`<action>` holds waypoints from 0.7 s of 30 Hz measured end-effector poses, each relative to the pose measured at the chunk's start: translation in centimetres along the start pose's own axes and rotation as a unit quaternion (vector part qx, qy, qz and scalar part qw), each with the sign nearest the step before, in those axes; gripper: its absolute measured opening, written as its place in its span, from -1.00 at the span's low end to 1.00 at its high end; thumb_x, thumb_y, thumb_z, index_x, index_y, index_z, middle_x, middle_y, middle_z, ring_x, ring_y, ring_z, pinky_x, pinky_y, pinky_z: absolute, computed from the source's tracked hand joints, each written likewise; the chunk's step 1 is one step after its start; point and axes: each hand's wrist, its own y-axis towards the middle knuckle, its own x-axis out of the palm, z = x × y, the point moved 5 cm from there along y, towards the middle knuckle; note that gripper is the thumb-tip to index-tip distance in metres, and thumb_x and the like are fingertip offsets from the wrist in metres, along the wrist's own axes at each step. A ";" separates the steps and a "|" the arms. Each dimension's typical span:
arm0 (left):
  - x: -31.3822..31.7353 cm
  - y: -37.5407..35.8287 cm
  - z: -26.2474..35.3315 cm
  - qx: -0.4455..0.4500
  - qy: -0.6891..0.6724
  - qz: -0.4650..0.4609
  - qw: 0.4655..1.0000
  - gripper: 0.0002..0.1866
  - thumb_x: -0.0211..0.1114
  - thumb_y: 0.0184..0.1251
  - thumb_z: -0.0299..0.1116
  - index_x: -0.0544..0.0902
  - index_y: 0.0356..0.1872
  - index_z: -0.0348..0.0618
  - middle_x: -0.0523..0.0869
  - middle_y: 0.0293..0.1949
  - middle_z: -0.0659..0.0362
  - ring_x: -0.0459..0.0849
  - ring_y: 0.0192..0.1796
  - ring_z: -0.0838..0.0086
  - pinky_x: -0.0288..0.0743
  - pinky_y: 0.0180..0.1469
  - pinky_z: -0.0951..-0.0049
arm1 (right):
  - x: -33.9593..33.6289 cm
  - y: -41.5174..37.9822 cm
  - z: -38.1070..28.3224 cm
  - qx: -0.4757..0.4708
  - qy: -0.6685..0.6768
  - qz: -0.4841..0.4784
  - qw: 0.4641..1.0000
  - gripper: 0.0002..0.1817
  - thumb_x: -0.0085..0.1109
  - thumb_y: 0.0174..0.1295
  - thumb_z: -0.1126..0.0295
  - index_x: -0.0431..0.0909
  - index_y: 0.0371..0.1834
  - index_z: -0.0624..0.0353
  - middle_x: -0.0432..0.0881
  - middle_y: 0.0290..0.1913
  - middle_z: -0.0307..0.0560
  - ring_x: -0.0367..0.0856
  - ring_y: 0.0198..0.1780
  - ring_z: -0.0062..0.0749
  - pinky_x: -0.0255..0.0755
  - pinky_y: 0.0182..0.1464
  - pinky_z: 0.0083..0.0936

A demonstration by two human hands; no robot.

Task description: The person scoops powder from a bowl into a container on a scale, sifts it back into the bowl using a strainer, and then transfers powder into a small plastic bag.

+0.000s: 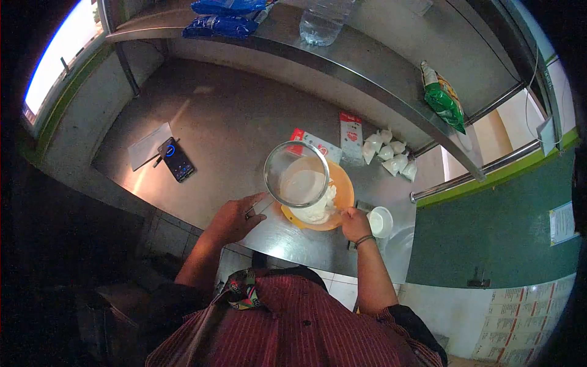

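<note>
A round metal sieve (296, 174) hangs over an orange bowl (345, 189), with pale powder showing in or through its mesh. My left hand (235, 219) is closed round the handle of the sieve. Under the sieve, white powder (318, 213) fills part of the bowl. My right hand (355, 224) is closed at the bowl's right front edge; whether it grips the rim or something small is hidden. Just right of that hand is a white cup (380, 222), close to a dark flat object partly covered by the hand.
A phone (176, 160) and papers (145, 147) lie on the metal table (214, 116) at left. Behind the bowl are a red-and-white box (351, 136) and several small white bags (391, 154). The overhead shelf (361, 67) holds blue packets (220, 25), a clear bottle (322, 24) and a green packet (443, 101).
</note>
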 end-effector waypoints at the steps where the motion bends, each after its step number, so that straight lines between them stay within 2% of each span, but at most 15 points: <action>1: 0.0 0.1 0.3 -0.012 0.006 -0.010 1.000 -0.30 0.47 0.34 -0.27 0.47 0.50 -0.07 0.72 -0.46 -0.02 0.73 -0.40 0.17 0.62 -0.19 0.17 | -0.1 -0.1 0.1 0.002 0.019 -0.001 1.000 -0.69 0.07 0.47 0.26 0.72 -0.10 0.27 0.80 -0.19 0.13 0.80 -0.08 -0.07 0.60 0.01 -0.25; 2: -0.1 0.1 0.5 -0.023 0.012 -0.022 0.999 -0.29 0.48 0.33 -0.27 0.47 0.50 -0.08 0.72 -0.47 -0.02 0.73 -0.42 0.16 0.62 -0.21 0.17 | 0.1 0.0 0.7 0.002 0.020 -0.001 1.000 -0.69 0.07 0.47 0.26 0.72 -0.10 0.27 0.80 -0.19 0.13 0.80 -0.08 -0.07 0.60 0.01 -0.25; 5: 0.2 0.3 0.3 -0.024 -0.005 -0.022 0.999 -0.29 0.47 0.35 -0.29 0.46 0.52 -0.10 0.71 -0.49 -0.01 0.69 -0.46 0.24 0.59 -0.26 0.23 | 0.6 -0.3 2.3 -0.023 0.104 0.011 0.994 -0.71 0.10 0.48 0.27 0.72 -0.14 0.27 0.77 -0.31 -0.04 0.74 -0.25 -0.31 0.57 -0.13 -0.38; 7: 0.4 0.7 -0.2 -0.036 -0.010 -0.036 0.999 -0.29 0.46 0.36 -0.31 0.45 0.52 -0.11 0.69 -0.51 0.06 0.64 -0.48 0.33 0.56 -0.30 0.28 | 0.1 -1.4 2.0 0.014 0.150 0.049 0.987 -0.74 0.11 0.48 0.31 0.73 -0.15 0.24 0.67 -0.42 -0.23 0.60 -0.37 -0.53 0.48 -0.27 -0.49; 8: 0.6 0.8 -0.5 -0.049 -0.016 -0.048 0.998 -0.29 0.45 0.37 -0.32 0.44 0.53 -0.12 0.67 -0.53 0.12 0.60 -0.51 0.42 0.53 -0.34 0.33 | 0.3 -1.7 2.3 0.014 0.151 0.048 0.987 -0.74 0.11 0.48 0.31 0.73 -0.15 0.24 0.67 -0.42 -0.23 0.60 -0.37 -0.53 0.48 -0.27 -0.49; 10: 1.1 0.9 -0.7 -0.067 -0.078 -0.072 0.992 -0.30 0.42 0.40 -0.35 0.42 0.55 -0.09 0.62 -0.54 0.22 0.52 -0.53 0.50 0.47 -0.39 0.40 | 0.4 -2.1 3.0 0.030 0.184 0.063 0.980 -0.72 0.12 0.47 0.27 0.74 -0.11 0.25 0.76 -0.36 -0.03 0.70 -0.33 -0.30 0.54 -0.21 -0.34; 11: 1.5 1.0 -0.9 -0.085 -0.140 -0.095 0.982 -0.30 0.40 0.43 -0.37 0.40 0.57 -0.06 0.57 -0.55 0.31 0.44 -0.55 0.59 0.41 -0.43 0.46 | 0.1 -2.5 2.6 0.030 0.185 0.063 0.980 -0.72 0.12 0.47 0.27 0.74 -0.11 0.25 0.76 -0.36 -0.03 0.70 -0.33 -0.30 0.54 -0.21 -0.34; 12: 2.0 1.2 -1.4 -0.085 -0.139 -0.096 0.982 -0.30 0.40 0.43 -0.37 0.40 0.57 -0.06 0.57 -0.55 0.31 0.44 -0.55 0.59 0.41 -0.43 0.46 | -0.2 -2.9 2.4 0.036 0.200 0.068 0.977 -0.74 0.11 0.48 0.29 0.74 -0.13 0.23 0.66 -0.42 -0.19 0.58 -0.38 -0.46 0.45 -0.28 -0.45; 13: 3.2 1.2 -2.3 -0.107 -0.287 -0.127 0.943 -0.31 0.35 0.45 -0.42 0.37 0.59 -0.03 0.49 -0.56 0.38 0.37 -0.57 0.64 0.34 -0.46 0.51 | -0.6 -3.3 2.1 0.041 0.216 0.072 0.973 -0.75 0.11 0.49 0.31 0.74 -0.15 0.22 0.56 -0.48 -0.34 0.46 -0.44 -0.63 0.36 -0.36 -0.56; 14: 4.4 1.2 -2.9 -0.127 -0.428 -0.156 0.881 -0.31 0.30 0.48 -0.46 0.34 0.61 -0.01 0.42 -0.56 0.44 0.29 -0.58 0.69 0.28 -0.48 0.56 | -0.9 -3.6 1.7 0.042 0.217 0.073 0.973 -0.75 0.11 0.49 0.31 0.74 -0.15 0.22 0.56 -0.48 -0.34 0.46 -0.44 -0.63 0.36 -0.36 -0.56; 15: 5.2 1.3 -3.5 -0.127 -0.427 -0.157 0.881 -0.31 0.30 0.48 -0.46 0.34 0.61 -0.01 0.42 -0.56 0.44 0.29 -0.58 0.69 0.28 -0.48 0.56 | -1.2 -3.9 1.4 0.048 0.223 0.076 0.971 -0.74 0.11 0.50 0.30 0.74 -0.15 0.23 0.56 -0.47 -0.34 0.46 -0.43 -0.63 0.36 -0.35 -0.56; 17: 6.4 1.5 -3.8 -0.124 -0.565 -0.124 0.806 -0.32 0.19 0.50 -0.55 0.31 0.62 0.00 0.32 -0.58 0.47 0.18 -0.59 0.71 0.20 -0.50 0.59 | -1.3 -4.1 1.5 0.056 0.229 0.081 0.968 -0.73 0.12 0.50 0.28 0.74 -0.14 0.23 0.56 -0.47 -0.35 0.46 -0.42 -0.63 0.36 -0.34 -0.56; 18: 6.6 1.5 -4.0 -0.123 -0.564 -0.126 0.807 -0.32 0.19 0.50 -0.55 0.31 0.62 0.00 0.32 -0.58 0.47 0.18 -0.59 0.71 0.20 -0.50 0.59 | -1.3 -4.1 1.8 0.049 0.217 0.090 0.971 -0.72 0.12 0.51 0.27 0.74 -0.12 0.24 0.56 -0.47 -0.35 0.46 -0.42 -0.63 0.36 -0.33 -0.56; 20: 6.4 1.5 -4.1 -0.117 -0.681 -0.112 0.714 -0.31 0.14 0.50 -0.59 0.29 0.63 -0.02 0.30 -0.58 0.48 0.18 -0.59 0.72 0.19 -0.50 0.59 | -1.3 -4.2 2.3 0.043 0.206 0.101 0.972 -0.71 0.12 0.52 0.26 0.74 -0.10 0.24 0.56 -0.46 -0.35 0.45 -0.41 -0.63 0.36 -0.32 -0.56; 21: 6.3 1.4 -4.1 -0.117 -0.681 -0.113 0.714 -0.31 0.14 0.50 -0.59 0.29 0.63 -0.02 0.30 -0.58 0.48 0.18 -0.59 0.72 0.19 -0.50 0.59 | -1.4 -4.2 2.5 0.036 0.200 0.104 0.974 -0.71 0.10 0.51 0.27 0.74 -0.09 0.26 0.60 -0.47 -0.25 0.51 -0.42 -0.53 0.41 -0.31 -0.48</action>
